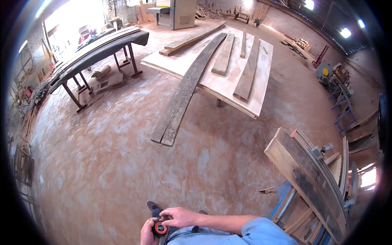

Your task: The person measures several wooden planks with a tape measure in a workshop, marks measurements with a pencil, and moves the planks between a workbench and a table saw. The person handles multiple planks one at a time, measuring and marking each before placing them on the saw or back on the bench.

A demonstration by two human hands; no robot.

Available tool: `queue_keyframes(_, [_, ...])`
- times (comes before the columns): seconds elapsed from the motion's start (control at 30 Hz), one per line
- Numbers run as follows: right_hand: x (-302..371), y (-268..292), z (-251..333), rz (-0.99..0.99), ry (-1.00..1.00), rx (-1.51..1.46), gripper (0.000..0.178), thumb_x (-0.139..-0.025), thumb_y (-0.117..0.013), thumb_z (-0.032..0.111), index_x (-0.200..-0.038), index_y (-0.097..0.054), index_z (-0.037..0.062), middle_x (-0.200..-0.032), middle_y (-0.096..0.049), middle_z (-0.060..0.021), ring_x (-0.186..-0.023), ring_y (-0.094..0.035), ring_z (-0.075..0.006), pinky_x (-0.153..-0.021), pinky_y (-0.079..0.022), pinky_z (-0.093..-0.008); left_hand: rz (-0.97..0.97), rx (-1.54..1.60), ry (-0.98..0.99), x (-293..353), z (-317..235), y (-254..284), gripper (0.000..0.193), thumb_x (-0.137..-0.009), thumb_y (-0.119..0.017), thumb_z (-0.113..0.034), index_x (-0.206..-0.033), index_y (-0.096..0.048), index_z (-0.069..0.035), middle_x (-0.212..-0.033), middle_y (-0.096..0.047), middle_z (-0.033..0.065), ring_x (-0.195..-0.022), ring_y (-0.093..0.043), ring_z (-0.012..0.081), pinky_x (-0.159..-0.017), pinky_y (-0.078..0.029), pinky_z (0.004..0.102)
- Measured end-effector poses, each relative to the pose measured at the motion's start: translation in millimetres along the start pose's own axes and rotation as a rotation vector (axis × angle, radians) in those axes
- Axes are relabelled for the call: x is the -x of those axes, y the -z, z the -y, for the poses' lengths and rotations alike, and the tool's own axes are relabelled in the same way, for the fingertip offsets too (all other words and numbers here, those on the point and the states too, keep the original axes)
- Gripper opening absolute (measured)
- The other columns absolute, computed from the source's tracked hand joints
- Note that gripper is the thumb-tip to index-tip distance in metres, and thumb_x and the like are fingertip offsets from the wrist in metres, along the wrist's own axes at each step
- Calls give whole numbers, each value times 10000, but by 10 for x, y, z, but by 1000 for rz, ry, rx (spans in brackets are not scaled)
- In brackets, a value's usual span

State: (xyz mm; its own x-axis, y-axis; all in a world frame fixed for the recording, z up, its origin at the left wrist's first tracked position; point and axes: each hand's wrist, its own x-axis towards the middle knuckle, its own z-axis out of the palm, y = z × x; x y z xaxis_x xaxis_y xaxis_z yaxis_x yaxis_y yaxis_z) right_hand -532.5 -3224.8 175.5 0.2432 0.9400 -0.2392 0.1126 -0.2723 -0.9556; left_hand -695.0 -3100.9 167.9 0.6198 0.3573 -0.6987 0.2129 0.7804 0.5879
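Note:
Low in the head view, close to my body, is a round black tape measure (161, 228) with an orange ring on its face. My left hand (148, 233) is closed around its left side. Coming in from the right, my right hand (179, 217) has its fingers curled against the top of the same tape measure. Its fingertips partly cover the case, and I cannot make out whether any blade is pulled out.
Ahead, a pale panel table (253, 98) bears several boards; a long dark split plank (179, 102) overhangs its near edge. A covered trestle table (98, 53) stands at left. Thick planks (302, 167) lean on a rack at right. Dusty floor (110, 171) lies between.

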Motion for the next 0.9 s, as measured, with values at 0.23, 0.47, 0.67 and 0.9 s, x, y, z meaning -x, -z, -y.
queue_keyframes(0.23, [-1624,-272,701,-84,80,240,564,-804,-686,348,-1232,-535,13,-1066,-633,-134,-970,-608,-286,-828,-495,-371,94,-26,-35,-735,-1428,505,257,-957,-405,-223,-1091,-521,-37,-990,-612,131,-839,-645,275,-621,-590,438])
queue_keyframes(0.47, [-3044,-190,1008,-129,181,398,696,-746,-740,328,-1305,-442,38,-1034,-620,-130,-965,-593,-300,-817,-495,-391,110,112,127,-1514,-2681,787,318,-1007,-384,-351,-1054,-552,-85,-954,-620,69,-816,-637,207,-638,-559,359])
queue_keyframes(0.67, [-4057,460,1083,-177,129,280,712,-729,-745,324,-1300,-449,18,-1028,-618,-141,-960,-609,-291,-816,-494,-370,167,24,119,-2527,-3485,699,383,-1006,-380,-368,-1095,-531,-27,-933,-621,113,-744,-649,247,-588,-583,358])
queue_keyframes(0.9, [-5189,1216,829,-192,-23,-303,738,-789,-703,304,-1387,-395,1,-1029,-602,-143,-940,-574,-206,-853,-468,-333,269,-365,215,-3399,-4731,471,379,-1001,-392,-269,-1208,-491,31,-986,-640,189,-788,-671,290,-607,-578,366])
